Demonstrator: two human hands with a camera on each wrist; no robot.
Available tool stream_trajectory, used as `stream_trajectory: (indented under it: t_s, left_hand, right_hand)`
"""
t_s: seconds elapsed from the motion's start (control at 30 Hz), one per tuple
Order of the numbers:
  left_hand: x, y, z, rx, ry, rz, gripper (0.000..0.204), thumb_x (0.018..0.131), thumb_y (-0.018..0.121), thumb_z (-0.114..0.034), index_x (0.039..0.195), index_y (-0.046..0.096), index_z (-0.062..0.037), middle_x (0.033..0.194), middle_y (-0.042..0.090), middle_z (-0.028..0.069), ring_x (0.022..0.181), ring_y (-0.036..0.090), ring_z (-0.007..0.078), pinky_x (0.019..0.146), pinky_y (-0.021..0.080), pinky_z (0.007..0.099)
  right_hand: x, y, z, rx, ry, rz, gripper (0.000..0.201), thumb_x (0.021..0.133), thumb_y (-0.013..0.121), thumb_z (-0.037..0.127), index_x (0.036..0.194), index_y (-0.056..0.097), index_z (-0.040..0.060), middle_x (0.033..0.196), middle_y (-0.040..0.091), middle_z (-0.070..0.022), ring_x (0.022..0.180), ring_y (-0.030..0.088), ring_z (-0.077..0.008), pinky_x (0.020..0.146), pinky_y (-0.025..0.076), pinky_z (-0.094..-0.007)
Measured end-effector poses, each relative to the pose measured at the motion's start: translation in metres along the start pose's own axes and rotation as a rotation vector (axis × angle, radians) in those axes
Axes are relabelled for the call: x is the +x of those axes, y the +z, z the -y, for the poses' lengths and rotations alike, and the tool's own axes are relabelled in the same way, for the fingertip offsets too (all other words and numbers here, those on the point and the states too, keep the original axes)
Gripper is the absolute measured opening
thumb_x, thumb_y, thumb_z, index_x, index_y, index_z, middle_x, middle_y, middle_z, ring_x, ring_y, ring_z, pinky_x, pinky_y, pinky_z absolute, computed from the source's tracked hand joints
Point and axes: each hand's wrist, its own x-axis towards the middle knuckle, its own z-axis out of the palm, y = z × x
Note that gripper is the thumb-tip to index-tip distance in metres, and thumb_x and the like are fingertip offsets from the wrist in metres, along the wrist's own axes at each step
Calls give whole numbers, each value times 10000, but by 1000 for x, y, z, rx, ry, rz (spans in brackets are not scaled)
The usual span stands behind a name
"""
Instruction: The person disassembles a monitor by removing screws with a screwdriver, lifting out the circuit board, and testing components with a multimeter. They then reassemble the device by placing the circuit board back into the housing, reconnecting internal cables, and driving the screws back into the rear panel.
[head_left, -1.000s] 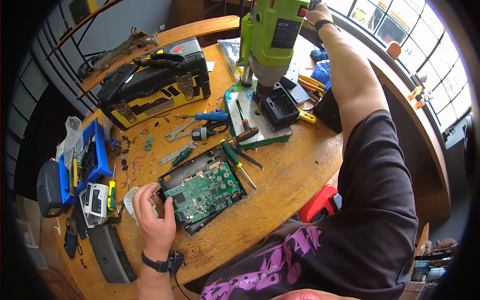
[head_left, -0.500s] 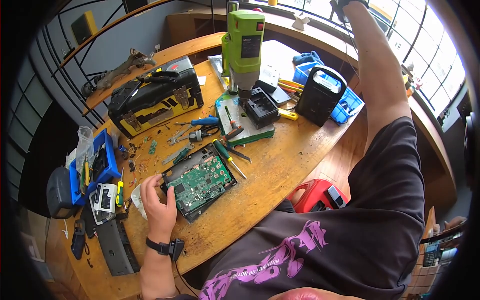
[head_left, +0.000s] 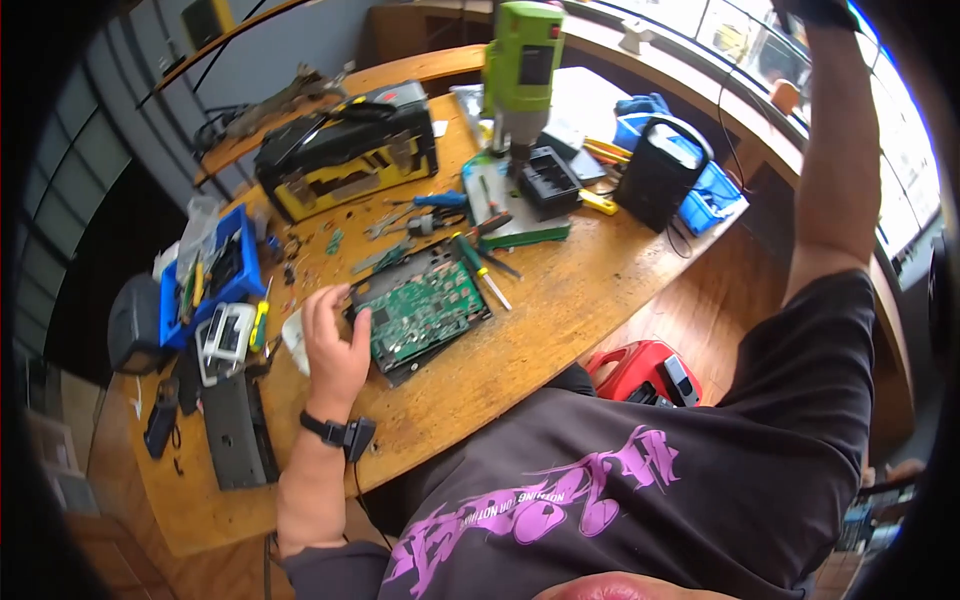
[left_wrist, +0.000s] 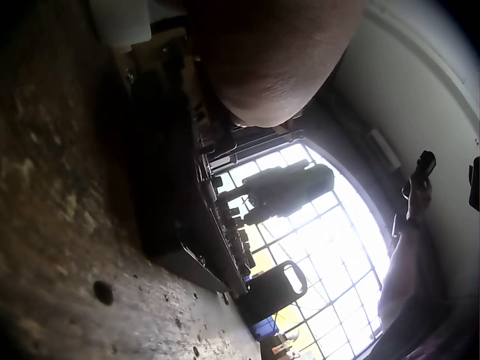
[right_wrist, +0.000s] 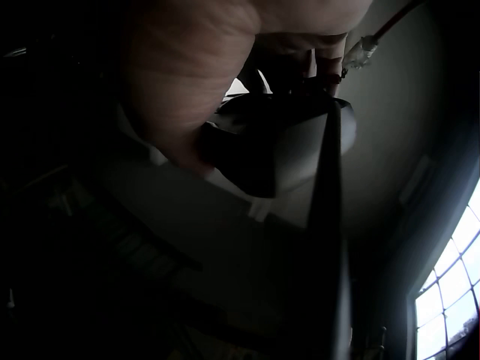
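Observation:
My left hand [head_left: 335,345] rests at the left edge of an opened black case [head_left: 400,270] with a green circuit board [head_left: 425,305] inside. Its fingers reach along the case's far left corner, and the thumb lies near the board's edge. In the left wrist view the case is a dark silhouette under the hand. My right arm stretches up towards the window. The right hand [right_wrist: 195,67], raised high, grips a dark, smooth object [right_wrist: 247,161], its thumb and fingers around it. In the left wrist view this dark object [left_wrist: 425,161] sticks up above the fist; its kind cannot be made out.
A green drill press [head_left: 525,65] stands behind the board, a black charger-like box [head_left: 550,183] on its base. A screwdriver [head_left: 470,255] lies beside the case. Around them are a yellow-black toolbox [head_left: 350,170], blue bins [head_left: 240,285] and a black handled box [head_left: 660,180].
My right hand has moved from beside the drill press up and to the right, lifting the dark object. The view has shifted. My left hand stays beside the case.

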Motion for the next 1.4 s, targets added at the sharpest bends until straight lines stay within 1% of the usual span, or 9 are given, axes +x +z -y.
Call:
stream_trajectory:
  t_s: [0.2, 0.37, 0.5, 0.53, 0.63, 0.7, 0.83, 0.93, 1.4]
  left_hand:
    - [0, -6, -2, 15, 25, -14, 479, 966, 868, -129, 1378, 668, 11, 1358, 668, 189, 1266, 658, 373, 1116, 526, 449]
    - [-1, -13, -11, 75, 95, 288, 1338, 675, 1071, -512, 1695, 361, -16, 1727, 416, 240, 1654, 346, 470, 1381, 277, 586]
    - [-7, -10, -16, 174, 104, 389, 1442, 660, 1058, -588, 1737, 293, -9, 1777, 365, 243, 1717, 257, 447, 1417, 189, 594]
    - [-7, -9, -15, 175, 100, 396, 1442, 660, 1058, -588, 1737, 293, -9, 1777, 365, 243, 1717, 257, 447, 1417, 189, 594]
    - [-5, -3, -9, 202, 66, 412, 1468, 656, 1046, -627, 1747, 281, -10, 1796, 344, 243, 1723, 254, 430, 1415, 183, 604]
    - [-4, -4, -15, 219, 70, 434, 1472, 657, 1038, -646, 1747, 281, -9, 1798, 343, 245, 1723, 254, 430, 1413, 184, 608]
    - [-7, 4, -22, 273, 39, 481, 1459, 670, 1019, -669, 1743, 291, 0, 1803, 342, 252, 1719, 261, 439, 1405, 196, 616]
    - [-10, 14, -17, 256, 44, 439, 1404, 697, 1018, -604, 1737, 301, 9, 1801, 348, 254, 1711, 274, 449, 1397, 211, 610]
    - [17, 36, 10, 446, -23, 334, 1262, 775, 964, -537, 1721, 345, 24, 1759, 416, 270, 1680, 341, 441, 1367, 247, 596]
  right_hand:
    - [-57, 46, 43, 55, -48, 251, 591, 949, 880, 193, 1473, 667, 22, 1291, 733, -143, 1040, 719, -185, 805, 596, -324]
    - [-117, 100, 52, 14, 21, 466, 580, 955, 877, 179, 1475, 668, 27, 1294, 726, -131, 1025, 707, -169, 788, 592, -312]
    - [-164, 142, 44, -143, 38, 384, 647, 920, 905, 154, 1494, 637, 27, 1275, 718, -109, 1007, 691, -154, 793, 582, -313]
    - [-182, 145, 104, -272, 148, 563, 695, 897, 921, 144, 1509, 616, 21, 1278, 713, -110, 1042, 689, -168, 848, 590, -333]
    - [-216, 164, 39, -326, -331, 492, 650, 955, 886, 215, 1513, 615, 23, 1209, 732, -126, 976, 718, -185, 802, 578, -323]
    - [-234, 166, 27, -185, -91, 643, 776, 905, 889, 231, 1601, 567, 107, 1254, 680, -127, 1016, 731, -215, 873, 600, -364]
    - [-262, 170, 11, -234, -37, 695, 844, 851, 933, 302, 1525, 546, -29, 1273, 731, -272, 1178, 737, -405, 1010, 585, -467]
    - [-280, 170, -2, -197, -91, 706, 836, 871, 911, 261, 1598, 539, 84, 1244, 673, -179, 1094, 711, -310, 1006, 567, -427]
    - [-325, 189, -16, 95, -142, 893, 830, 784, 917, 244, 1502, 568, 14, 1256, 698, -224, 1182, 709, -421, 1029, 586, -477]
